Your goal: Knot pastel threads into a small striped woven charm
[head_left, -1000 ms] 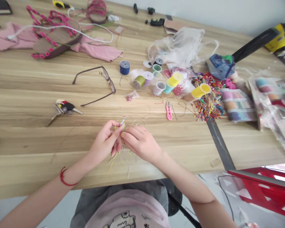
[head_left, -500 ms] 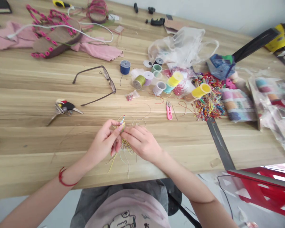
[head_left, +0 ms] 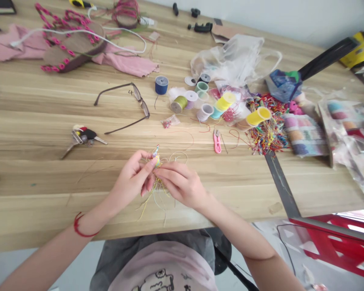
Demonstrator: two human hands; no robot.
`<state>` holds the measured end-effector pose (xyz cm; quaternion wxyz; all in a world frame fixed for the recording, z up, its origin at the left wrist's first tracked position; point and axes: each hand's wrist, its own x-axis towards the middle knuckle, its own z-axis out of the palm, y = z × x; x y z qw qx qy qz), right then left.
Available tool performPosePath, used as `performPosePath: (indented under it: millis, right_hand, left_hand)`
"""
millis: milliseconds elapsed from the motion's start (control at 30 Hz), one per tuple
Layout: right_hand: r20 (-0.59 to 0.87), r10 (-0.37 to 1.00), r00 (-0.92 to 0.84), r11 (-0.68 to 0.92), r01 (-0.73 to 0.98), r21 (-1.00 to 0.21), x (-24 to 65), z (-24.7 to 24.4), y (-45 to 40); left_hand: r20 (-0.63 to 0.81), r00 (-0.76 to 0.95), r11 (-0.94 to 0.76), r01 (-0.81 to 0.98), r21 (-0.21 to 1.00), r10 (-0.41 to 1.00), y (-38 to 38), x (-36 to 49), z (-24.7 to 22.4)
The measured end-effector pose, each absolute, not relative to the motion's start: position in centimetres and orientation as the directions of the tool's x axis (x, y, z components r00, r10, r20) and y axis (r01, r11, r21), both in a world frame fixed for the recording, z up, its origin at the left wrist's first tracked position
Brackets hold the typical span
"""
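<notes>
Near the table's front edge, my left hand (head_left: 136, 171) pinches a small knotted piece (head_left: 156, 160) in yellow, blue and purple between thumb and fingers, its thin tip pointing up. Loose yellow and pale threads (head_left: 159, 190) fan out below it and curl up to the right. My right hand (head_left: 180, 182) is closed, its thumb and index finger pinched together on the threads just below the knotted piece. Which single strand it grips is too small to tell. A red string bracelet (head_left: 79, 226) circles my left wrist.
Pink snips (head_left: 217, 142) lie beyond my right hand, with thread spools (head_left: 205, 112) farther back. Glasses (head_left: 144, 108) and keys (head_left: 84, 136) are at the left. A tangle of coloured threads (head_left: 268, 135) and plastic bags (head_left: 230, 58) lie to the right and back.
My right hand has shifted slightly down around the threads, and more of the yellow knotted part shows between the hands. The left hand keeps its pinch. The whole view has moved slightly.
</notes>
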<state>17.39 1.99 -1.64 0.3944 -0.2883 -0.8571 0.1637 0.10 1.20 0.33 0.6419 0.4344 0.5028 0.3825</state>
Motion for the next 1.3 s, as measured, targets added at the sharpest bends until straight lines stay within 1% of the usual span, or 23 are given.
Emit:
performPosePath:
  millis: [67, 167, 333, 600, 800, 1067, 1300]
  right_hand:
    - [0.587, 0.620, -0.521, 0.781, 0.335, -0.527, 17.3, -1.7, 2.0]
    - [0.608, 0.599, -0.521, 0.796, 0.308, -0.521, 17.2, -1.8, 1.9]
    - [0.577, 0.611, -0.542, 0.787, 0.340, -0.514, 17.2, -1.6, 1.7]
    - [0.552, 0.539, -0.637, 0.842, 0.394, -0.369, 17.1, -0.6, 2.0]
    - [0.432, 0.547, -0.717, 0.834, 0.425, -0.351, 17.0, -0.8, 2.1]
    - [0.445, 0.493, -0.747, 0.870, 0.430, -0.242, 16.8, -0.9, 2.2]
    - [0.447, 0.473, -0.760, 0.881, 0.420, -0.219, 16.7, -0.9, 2.2]
  left_hand:
    - [-0.316, 0.195, 0.332, -0.051, 0.942, 0.928, 1.2, 0.1, 0.3]
    - [-0.318, 0.183, 0.331, -0.047, 0.942, 0.930, 1.3, 0.1, 0.2]
    - [-0.305, 0.187, 0.318, -0.042, 0.947, 0.934, 1.3, 0.1, 0.1]
    - [-0.325, 0.198, 0.335, -0.016, 0.942, 0.925, 1.3, 0.2, 0.1]
    - [-0.329, 0.200, 0.330, 0.030, 0.944, 0.923, 1.5, 0.2, -0.1]
    - [-0.333, 0.216, 0.332, 0.043, 0.942, 0.918, 1.5, 0.1, -0.6]
    - [-0.361, 0.208, 0.360, 0.045, 0.932, 0.909, 1.4, 0.3, -0.6]
